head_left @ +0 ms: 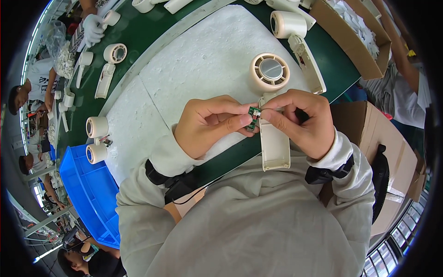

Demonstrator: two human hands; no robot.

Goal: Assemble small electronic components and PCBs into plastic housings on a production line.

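My left hand pinches a small green circuit board between thumb and fingertips. Against the board's right edge are the closed fingertips of my right hand; what they pinch is too small to make out, though a white bit shows on the board there. Just beyond both hands lies a cream handheld fan, its round head facing up with a grey disc in the middle. Its hollow handle shell reaches toward me beneath my right hand, past the table's near edge. My fingers hide the neck between head and handle.
White foam sheet covers the green table. Another opened fan sits at the far right, beside a carton of white parts. Two loose fan heads and a blue bin are at left. Co-workers sit along the left.
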